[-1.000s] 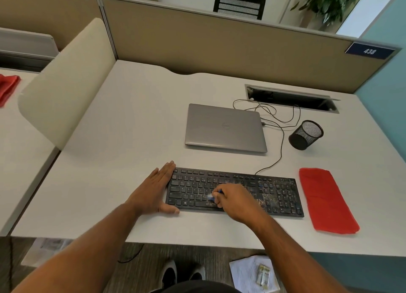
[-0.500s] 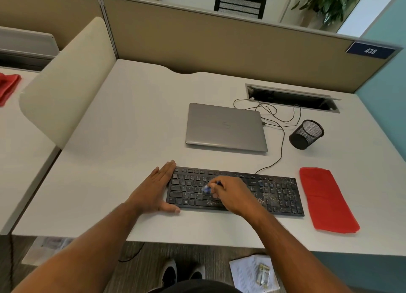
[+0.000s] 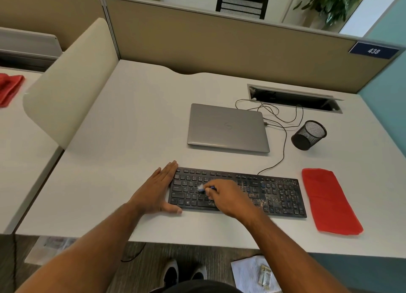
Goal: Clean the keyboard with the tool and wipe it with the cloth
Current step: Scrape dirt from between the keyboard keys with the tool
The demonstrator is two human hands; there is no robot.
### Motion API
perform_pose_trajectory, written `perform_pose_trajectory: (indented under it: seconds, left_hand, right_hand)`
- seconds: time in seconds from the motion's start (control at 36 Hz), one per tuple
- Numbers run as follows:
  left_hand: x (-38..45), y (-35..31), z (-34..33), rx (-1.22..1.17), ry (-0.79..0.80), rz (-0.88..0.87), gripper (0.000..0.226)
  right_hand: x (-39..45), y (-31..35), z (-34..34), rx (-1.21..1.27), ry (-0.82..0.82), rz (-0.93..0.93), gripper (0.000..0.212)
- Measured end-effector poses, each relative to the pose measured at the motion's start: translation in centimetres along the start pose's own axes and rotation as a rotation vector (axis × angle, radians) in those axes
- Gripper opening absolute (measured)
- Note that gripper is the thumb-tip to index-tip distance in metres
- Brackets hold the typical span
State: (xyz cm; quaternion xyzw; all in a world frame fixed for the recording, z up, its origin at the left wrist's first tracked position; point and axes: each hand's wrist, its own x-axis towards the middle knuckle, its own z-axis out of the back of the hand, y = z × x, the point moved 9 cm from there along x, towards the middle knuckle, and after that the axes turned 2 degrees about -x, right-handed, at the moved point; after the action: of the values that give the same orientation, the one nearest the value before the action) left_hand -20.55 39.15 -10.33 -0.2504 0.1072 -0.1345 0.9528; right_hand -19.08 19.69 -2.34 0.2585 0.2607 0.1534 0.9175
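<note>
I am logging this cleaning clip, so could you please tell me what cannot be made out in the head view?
- Brush: the right hand covers its handle; only the blurred tip shows.
- Keyboard: the right hand hides its middle keys; key legends are too small to read.
- Papers on the floor: cut off by the bottom edge, print too small.
- Cable slot: its inside is too dark to see.

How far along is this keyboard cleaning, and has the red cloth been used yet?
Early to midway. The left keys of the black keyboard look mostly clean; pale crumbs cover its right half. In hand: the right hand works a small blue-handled brush over the left-centre keys while the left hand lies flat against the keyboard's left end. Left: brushing the right half, then wiping with the folded red cloth, lying beside it.
</note>
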Motion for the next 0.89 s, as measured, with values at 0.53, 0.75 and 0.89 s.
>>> perform_pose_trajectory:
  seconds: [0.53,0.75,0.89]
  left_hand:
    - [0.0,0.0,0.1,0.012,-0.004,0.002,0.147]
    - [0.0,0.0,0.0,0.008,-0.011,0.005,0.147]
    - [0.0,0.0,0.1,0.013,-0.005,0.009,0.148]
  right_hand:
    - [0.3,-0.1,-0.1,0.123,0.049,-0.056,0.021]
    - [0.6,-0.4,-0.7,0.124,0.036,-0.121,0.022]
    - [1.1,-0.5,0.2,0.302,-0.038,-0.133,0.020]
